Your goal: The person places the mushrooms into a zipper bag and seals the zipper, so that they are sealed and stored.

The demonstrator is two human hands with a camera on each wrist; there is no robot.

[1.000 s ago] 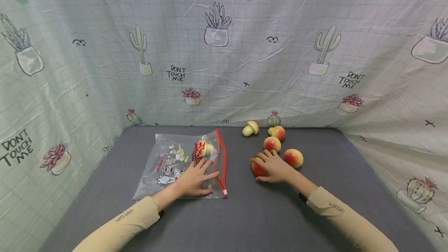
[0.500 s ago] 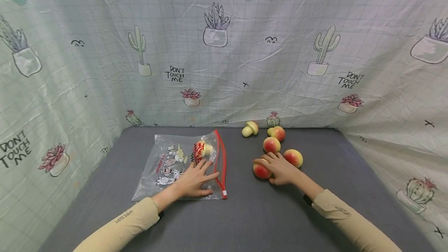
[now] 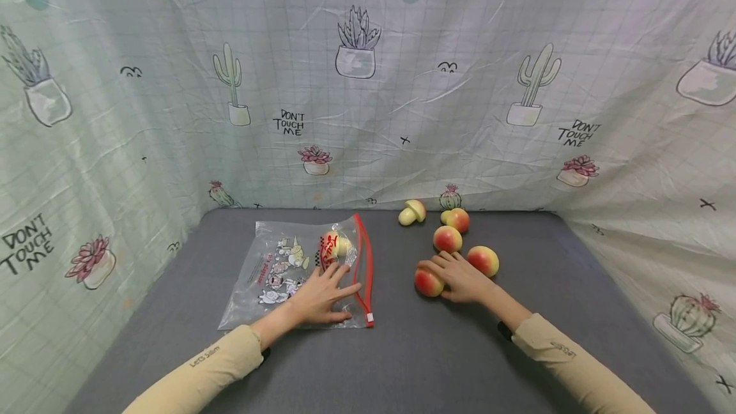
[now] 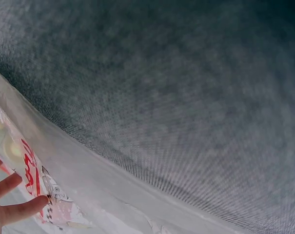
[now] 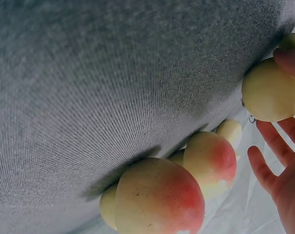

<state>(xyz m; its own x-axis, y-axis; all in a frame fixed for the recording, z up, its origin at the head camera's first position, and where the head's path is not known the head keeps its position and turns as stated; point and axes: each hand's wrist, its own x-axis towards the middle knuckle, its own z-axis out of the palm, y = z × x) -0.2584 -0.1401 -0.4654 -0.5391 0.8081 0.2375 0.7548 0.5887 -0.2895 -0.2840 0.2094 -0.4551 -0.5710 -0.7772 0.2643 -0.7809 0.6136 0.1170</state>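
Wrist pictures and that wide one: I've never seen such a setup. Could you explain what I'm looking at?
There is no robot here: a person is working with two bare hands. The wide picture comes from a camera worn on the head, looking forward and down. The two close, tilted ones come from cameras on the wrists. On the grey table lies a clear plastic bag with a red zip edge. The left hand rests on it, fingers spread; something yellowish shows inside. The right hand holds a rounded red-and-yellow piece. Four more pieces lie beyond and beside it, at least two mushroom-shaped.
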